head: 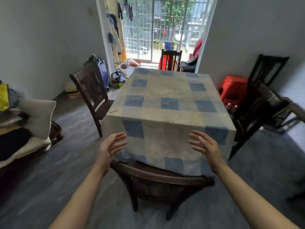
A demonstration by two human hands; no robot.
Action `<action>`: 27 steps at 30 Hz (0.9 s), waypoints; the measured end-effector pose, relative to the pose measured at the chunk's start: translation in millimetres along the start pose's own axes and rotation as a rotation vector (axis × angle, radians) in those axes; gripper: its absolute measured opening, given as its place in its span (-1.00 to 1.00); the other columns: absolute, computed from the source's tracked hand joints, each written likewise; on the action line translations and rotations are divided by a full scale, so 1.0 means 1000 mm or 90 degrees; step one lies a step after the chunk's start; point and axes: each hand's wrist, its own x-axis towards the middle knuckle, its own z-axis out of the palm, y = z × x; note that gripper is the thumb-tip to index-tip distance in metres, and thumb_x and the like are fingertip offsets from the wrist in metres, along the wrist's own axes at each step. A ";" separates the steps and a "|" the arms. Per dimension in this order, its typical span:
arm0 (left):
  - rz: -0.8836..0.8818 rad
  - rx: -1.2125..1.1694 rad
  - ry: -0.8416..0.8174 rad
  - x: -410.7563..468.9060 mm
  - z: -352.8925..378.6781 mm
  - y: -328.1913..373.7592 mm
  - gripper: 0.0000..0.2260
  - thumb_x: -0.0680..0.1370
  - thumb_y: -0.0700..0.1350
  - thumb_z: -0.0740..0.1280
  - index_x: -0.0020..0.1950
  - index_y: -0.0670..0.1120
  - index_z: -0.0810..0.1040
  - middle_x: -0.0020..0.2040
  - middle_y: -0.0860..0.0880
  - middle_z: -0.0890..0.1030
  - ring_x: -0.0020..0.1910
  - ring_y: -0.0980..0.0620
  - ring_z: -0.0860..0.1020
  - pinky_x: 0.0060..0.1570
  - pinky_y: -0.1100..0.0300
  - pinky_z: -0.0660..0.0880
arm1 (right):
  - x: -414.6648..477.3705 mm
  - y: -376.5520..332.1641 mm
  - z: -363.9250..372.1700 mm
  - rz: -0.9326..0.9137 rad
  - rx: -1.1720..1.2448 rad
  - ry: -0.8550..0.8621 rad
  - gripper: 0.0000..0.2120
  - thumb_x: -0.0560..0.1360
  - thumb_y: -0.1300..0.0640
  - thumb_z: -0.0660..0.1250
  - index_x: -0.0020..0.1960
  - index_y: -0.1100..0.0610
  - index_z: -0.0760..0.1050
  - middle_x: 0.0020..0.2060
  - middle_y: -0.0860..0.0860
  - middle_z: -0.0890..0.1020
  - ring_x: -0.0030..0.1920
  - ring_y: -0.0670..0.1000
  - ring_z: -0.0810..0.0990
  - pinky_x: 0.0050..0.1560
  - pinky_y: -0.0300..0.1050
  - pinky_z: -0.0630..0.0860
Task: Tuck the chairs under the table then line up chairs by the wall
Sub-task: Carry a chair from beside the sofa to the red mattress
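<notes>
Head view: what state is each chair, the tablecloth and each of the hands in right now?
Tablecloth, spread flat, near edge hanging down.
Near chair, upright, seat under the tablecloth.
Left chair, angled, seat not fully under.
Far chair, upright at the far edge.
Right chair, beside the tablecloth, not tucked.
Left hand, open, holding nothing.
Right hand, open, holding nothing.

Dark wooden near chair sits tucked under the check-clothed table, just below the fingers. Beyond them stand the left chair, far chair and right chair.
</notes>
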 end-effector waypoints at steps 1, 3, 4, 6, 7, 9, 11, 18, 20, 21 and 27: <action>-0.004 0.011 -0.009 0.004 -0.004 -0.005 -0.63 0.69 0.07 0.13 0.27 -0.09 0.63 0.22 -0.05 0.72 0.19 -0.11 0.69 0.13 0.02 0.50 | -0.005 0.002 -0.005 0.004 -0.016 0.019 -0.73 0.69 0.17 0.19 0.32 0.09 0.56 0.21 0.06 0.71 0.17 0.13 0.71 0.19 0.13 0.60; -0.010 0.042 -0.025 0.010 -0.007 -0.015 -0.65 0.72 -0.02 0.11 0.24 -0.12 0.64 0.19 -0.08 0.73 0.18 -0.09 0.69 0.13 0.07 0.52 | -0.016 0.008 -0.016 0.020 -0.039 0.053 -0.74 0.69 0.19 0.20 0.32 0.11 0.56 0.22 0.08 0.70 0.19 0.11 0.70 0.23 0.17 0.57; -0.009 0.060 -0.032 0.011 -0.008 -0.021 -0.66 0.72 -0.06 0.12 0.22 -0.15 0.65 0.18 -0.10 0.73 0.17 -0.10 0.69 0.10 0.14 0.53 | -0.020 0.012 -0.023 0.028 -0.051 0.069 -0.74 0.69 0.20 0.20 0.33 0.13 0.56 0.22 0.10 0.69 0.20 0.12 0.69 0.26 0.20 0.55; -0.012 0.091 -0.050 0.014 -0.011 -0.035 -0.70 0.71 -0.17 0.14 0.18 -0.22 0.65 0.14 -0.15 0.73 0.16 -0.14 0.69 0.01 0.30 0.55 | -0.028 0.025 -0.035 0.042 -0.077 0.099 -0.73 0.69 0.21 0.22 0.33 0.18 0.56 0.22 0.13 0.69 0.24 0.14 0.66 0.31 0.24 0.50; -0.015 0.104 -0.059 0.015 -0.012 -0.043 -0.72 0.70 -0.21 0.16 0.16 -0.26 0.66 0.13 -0.19 0.73 0.15 -0.17 0.68 -0.01 0.34 0.55 | -0.032 0.032 -0.040 0.055 -0.085 0.108 -0.73 0.68 0.22 0.22 0.33 0.21 0.56 0.23 0.15 0.69 0.25 0.15 0.65 0.32 0.25 0.48; -0.013 0.119 -0.068 0.014 -0.016 -0.061 -0.75 0.68 -0.29 0.19 0.13 -0.30 0.66 0.10 -0.27 0.72 0.12 -0.20 0.68 0.03 0.32 0.56 | -0.041 0.051 -0.048 0.085 -0.087 0.119 -0.73 0.67 0.24 0.23 0.32 0.22 0.58 0.22 0.15 0.69 0.26 0.16 0.64 0.32 0.21 0.48; -0.004 0.127 -0.069 0.013 -0.020 -0.071 -0.78 0.65 -0.32 0.22 0.14 -0.29 0.65 0.06 -0.24 0.74 0.10 -0.16 0.69 0.11 0.22 0.56 | -0.050 0.068 -0.048 0.111 -0.067 0.128 -0.74 0.66 0.26 0.24 0.29 0.23 0.60 0.20 0.15 0.70 0.25 0.15 0.66 0.22 0.03 0.54; -0.017 0.125 -0.073 0.018 -0.036 -0.093 -0.80 0.61 -0.31 0.27 0.11 -0.24 0.68 0.03 -0.11 0.77 0.09 -0.04 0.70 0.09 0.22 0.55 | -0.060 0.108 -0.023 0.115 0.043 0.176 -0.78 0.61 0.32 0.27 0.16 0.26 0.65 0.04 0.18 0.76 0.14 0.15 0.71 0.21 -0.10 0.57; -0.012 0.135 -0.073 0.020 -0.037 -0.101 -0.79 0.60 -0.31 0.27 0.07 -0.24 0.71 0.05 -0.14 0.76 0.14 -0.10 0.67 0.17 0.07 0.49 | -0.057 0.112 -0.019 0.113 0.027 0.184 -0.78 0.58 0.33 0.31 0.14 0.23 0.68 0.02 0.14 0.77 0.14 0.12 0.71 0.19 -0.11 0.55; -0.010 0.139 -0.076 0.022 -0.036 -0.105 -0.79 0.60 -0.31 0.28 0.05 -0.24 0.72 0.07 -0.15 0.76 0.15 -0.12 0.65 0.20 0.00 0.45 | -0.056 0.113 -0.018 0.114 0.019 0.188 -0.78 0.55 0.35 0.32 0.13 0.22 0.68 0.02 0.11 0.78 0.15 0.10 0.72 0.14 -0.17 0.55; -0.031 0.113 -0.093 0.031 -0.040 -0.113 -0.79 0.57 -0.33 0.29 -0.08 -0.30 0.73 0.09 -0.13 0.76 0.16 -0.06 0.67 0.20 0.01 0.44 | -0.053 0.118 -0.013 0.111 -0.009 0.235 -0.67 0.46 0.51 0.30 0.18 0.35 0.64 0.13 0.24 0.70 0.15 0.14 0.65 0.13 -0.27 0.54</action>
